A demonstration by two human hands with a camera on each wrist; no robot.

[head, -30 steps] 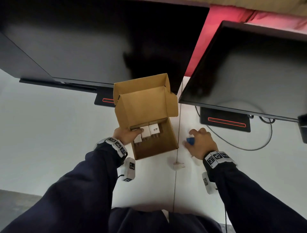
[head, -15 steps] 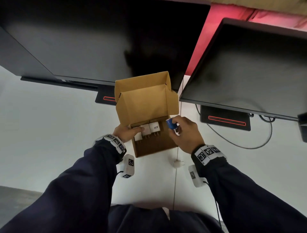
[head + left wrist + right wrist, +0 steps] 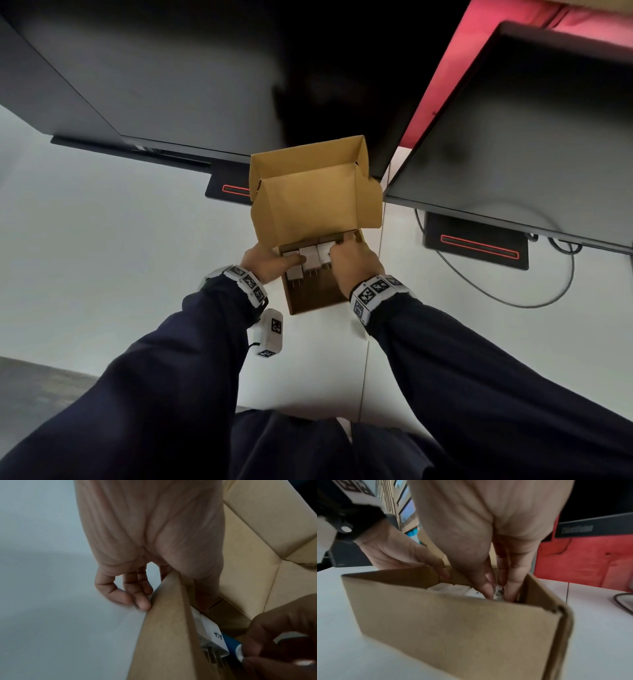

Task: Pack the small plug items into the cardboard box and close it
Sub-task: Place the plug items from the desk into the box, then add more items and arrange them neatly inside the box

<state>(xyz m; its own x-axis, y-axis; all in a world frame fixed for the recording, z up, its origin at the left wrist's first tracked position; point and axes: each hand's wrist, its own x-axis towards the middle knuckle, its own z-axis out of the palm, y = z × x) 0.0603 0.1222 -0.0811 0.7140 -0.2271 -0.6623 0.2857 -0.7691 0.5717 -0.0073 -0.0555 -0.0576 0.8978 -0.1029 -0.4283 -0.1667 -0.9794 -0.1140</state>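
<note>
The open cardboard box (image 3: 313, 294) stands on the white table with its lid (image 3: 308, 202) tilted up at the back. A row of white plugs (image 3: 311, 257) lies along the far side inside, prongs toward me. My left hand (image 3: 269, 262) grips the left wall (image 3: 164, 628), thumb inside, fingers (image 3: 137, 599) curled outside. My right hand (image 3: 351, 257) reaches into the right end of the row and pinches a blue plug (image 3: 230, 645) beside the last white plug (image 3: 213, 632). In the right wrist view its fingertips (image 3: 488, 591) are below the rim of the front wall (image 3: 453, 622).
Two dark monitors (image 3: 171, 85) (image 3: 531, 137) hang over the back of the table, their stands (image 3: 227, 186) (image 3: 476, 241) either side of the box. A black cable (image 3: 534, 301) loops at the right. Behind is a red partition (image 3: 445, 78).
My right hand has carried the blue plug from the table on the right, over the rim and down into the box. My left hand has stayed on the left wall.
</note>
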